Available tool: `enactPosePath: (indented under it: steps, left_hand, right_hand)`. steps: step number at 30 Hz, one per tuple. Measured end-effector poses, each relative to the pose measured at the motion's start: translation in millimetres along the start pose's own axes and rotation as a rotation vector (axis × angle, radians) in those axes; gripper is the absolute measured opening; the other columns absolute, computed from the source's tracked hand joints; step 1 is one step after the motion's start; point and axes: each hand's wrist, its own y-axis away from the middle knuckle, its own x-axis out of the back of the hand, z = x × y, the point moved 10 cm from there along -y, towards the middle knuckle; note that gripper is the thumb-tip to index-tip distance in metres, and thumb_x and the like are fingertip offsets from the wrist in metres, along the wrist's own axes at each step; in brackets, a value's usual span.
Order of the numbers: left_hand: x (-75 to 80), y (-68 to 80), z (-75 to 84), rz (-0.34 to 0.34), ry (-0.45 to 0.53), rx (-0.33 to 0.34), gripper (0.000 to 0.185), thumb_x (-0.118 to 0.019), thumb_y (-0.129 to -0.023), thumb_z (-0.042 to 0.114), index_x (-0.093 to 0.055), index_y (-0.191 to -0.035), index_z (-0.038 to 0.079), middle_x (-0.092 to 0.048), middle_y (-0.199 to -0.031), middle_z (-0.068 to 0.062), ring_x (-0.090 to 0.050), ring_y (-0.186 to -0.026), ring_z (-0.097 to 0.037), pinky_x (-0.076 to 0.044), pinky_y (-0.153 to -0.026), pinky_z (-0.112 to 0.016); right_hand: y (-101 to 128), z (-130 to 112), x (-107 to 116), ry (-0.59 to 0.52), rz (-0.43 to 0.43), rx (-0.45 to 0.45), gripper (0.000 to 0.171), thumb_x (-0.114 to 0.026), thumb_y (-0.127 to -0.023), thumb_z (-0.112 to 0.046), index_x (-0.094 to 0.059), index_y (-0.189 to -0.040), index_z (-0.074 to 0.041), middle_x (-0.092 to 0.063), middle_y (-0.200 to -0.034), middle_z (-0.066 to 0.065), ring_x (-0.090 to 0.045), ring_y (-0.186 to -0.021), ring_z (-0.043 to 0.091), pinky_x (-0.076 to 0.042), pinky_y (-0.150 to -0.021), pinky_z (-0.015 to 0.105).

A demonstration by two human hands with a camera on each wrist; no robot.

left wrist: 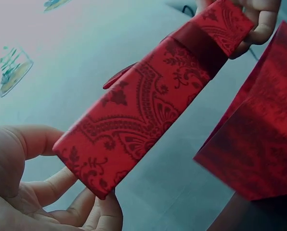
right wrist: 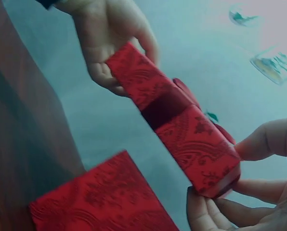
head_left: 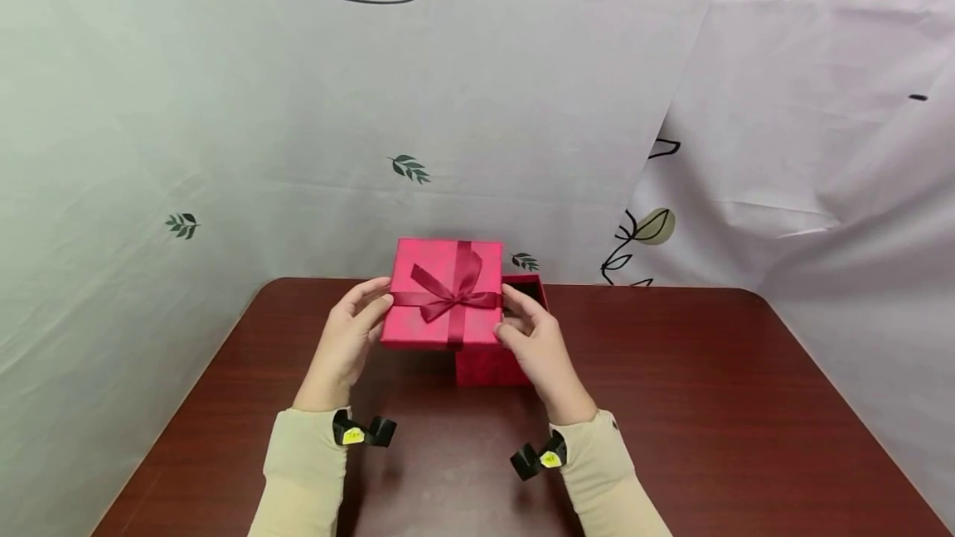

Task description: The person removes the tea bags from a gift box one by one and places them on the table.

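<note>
Both hands are up on the lid (head_left: 446, 292), a red square with a dark ribbon bow (head_left: 451, 292) tied across its top. The left hand (head_left: 351, 336) grips the lid's left edge, thumb on top and fingers curled under the rim, as the left wrist view shows plainly. The right hand (head_left: 535, 340) pinches the opposite edge the same way, thumb above, fingers (right wrist: 215, 211) tucked beneath. The lid hangs in the air, held level between them, clear of the table (head_left: 709, 404). Below it and off to the right stands the box (head_left: 496, 363), red, open at the top, its dark inside showing at the far corner. The lid overlaps the box's left part from above, though the wrist views show a gap between the two. The box rests on the table's far middle.
</note>
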Motion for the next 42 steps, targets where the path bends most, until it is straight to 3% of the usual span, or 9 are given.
enactPosePath:
  steps: [4,11,17,22,28,31,33,38,42]
  left_hand:
    - [10.9,-0.9,2.5,0.023,0.002,0.008,0.045,-0.062,-0.101,0.019,-0.051,-0.142,0.002,-0.06,-0.117,0.001,-0.066,-0.099,-0.008,-0.059,-0.083,-0.023]
    - [31.5,-0.3,4.5,0.06,-0.014,0.079,0.05,-0.058,-0.104,0.024,-0.046,-0.147,0.001,-0.063,-0.112,0.009,-0.066,-0.098,-0.005,-0.058,-0.082,-0.022]
    - [47.4,1.8,8.1,0.076,-0.037,0.099,0.056,-0.06,-0.103,0.028,-0.044,-0.15,0.001,-0.067,-0.105,0.013,-0.068,-0.093,-0.004,-0.06,-0.078,-0.023]
    - [62.2,2.7,8.4,0.111,-0.025,0.112,0.053,-0.059,-0.103,0.028,-0.047,-0.149,0.004,-0.07,-0.097,0.015,-0.069,-0.085,-0.004,-0.06,-0.073,-0.023]
    - [80.4,4.6,8.0,0.162,-0.02,0.104,0.024,-0.062,-0.102,0.027,-0.07,-0.124,0.023,-0.072,-0.094,0.015,-0.069,-0.081,-0.003,-0.059,-0.069,-0.022]
    - [91.4,4.7,5.2,0.194,-0.032,0.101,0.015,-0.062,-0.101,0.026,-0.075,-0.106,0.033,-0.072,-0.092,0.016,-0.068,-0.079,-0.002,-0.059,-0.068,-0.02]
    - [98.5,4.7,1.9,0.224,-0.058,0.111,0.016,-0.062,-0.101,0.026,-0.076,-0.102,0.035,-0.071,-0.09,0.017,-0.067,-0.078,-0.002,-0.058,-0.067,-0.019]
    - [110.7,1.1,-11.9,0.273,-0.191,0.161,0.03,-0.059,-0.101,0.029,-0.07,-0.128,0.02,-0.067,-0.087,0.022,-0.063,-0.079,0.001,-0.055,-0.067,-0.018]
    - [114.6,-4.1,-26.9,0.269,-0.259,0.194,0.047,-0.056,-0.102,0.029,-0.058,-0.142,0.004,-0.065,-0.096,0.019,-0.059,-0.087,0.001,-0.052,-0.071,-0.017]
  right_hand:
    - [4,-1,-14,0.016,-0.049,0.017,0.067,-0.061,-0.089,0.0,-0.044,-0.153,-0.005,-0.051,-0.149,0.017,-0.063,-0.118,0.032,-0.055,-0.081,0.023]
    - [13,4,-41,0.003,-0.187,0.002,0.076,-0.065,-0.09,-0.005,-0.033,-0.159,-0.011,-0.042,-0.155,0.013,-0.06,-0.121,0.035,-0.058,-0.091,0.035]
    - [20,5,-59,-0.042,-0.246,0.006,0.078,-0.066,-0.092,-0.002,-0.03,-0.16,-0.01,-0.047,-0.148,0.021,-0.069,-0.105,0.036,-0.058,-0.086,0.028]
    - [26,8,-74,-0.059,-0.26,0.011,0.078,-0.07,-0.093,-0.005,-0.031,-0.16,-0.012,-0.051,-0.144,0.023,-0.07,-0.106,0.032,-0.057,-0.089,0.028]
    - [34,10,-89,0.007,-0.246,0.083,0.074,-0.073,-0.094,-0.01,-0.036,-0.158,-0.01,-0.038,-0.159,0.012,-0.058,-0.128,0.034,-0.055,-0.095,0.031]
    - [38,14,-99,0.021,-0.253,0.086,0.072,-0.073,-0.095,-0.012,-0.037,-0.157,-0.01,-0.037,-0.16,0.01,-0.058,-0.129,0.032,-0.056,-0.094,0.031]
    - [41,20,-106,0.032,-0.257,0.077,0.07,-0.072,-0.096,-0.013,-0.038,-0.157,-0.009,-0.039,-0.159,0.012,-0.06,-0.127,0.032,-0.056,-0.092,0.032]
    - [45,36,-117,0.085,-0.251,0.078,0.064,-0.068,-0.098,-0.011,-0.039,-0.155,-0.003,-0.041,-0.156,0.018,-0.06,-0.127,0.034,-0.058,-0.091,0.035]
    - [46,49,-123,0.058,-0.263,0.034,0.065,-0.066,-0.099,-0.01,-0.036,-0.156,-0.001,-0.038,-0.158,0.02,-0.057,-0.131,0.035,-0.057,-0.092,0.036]
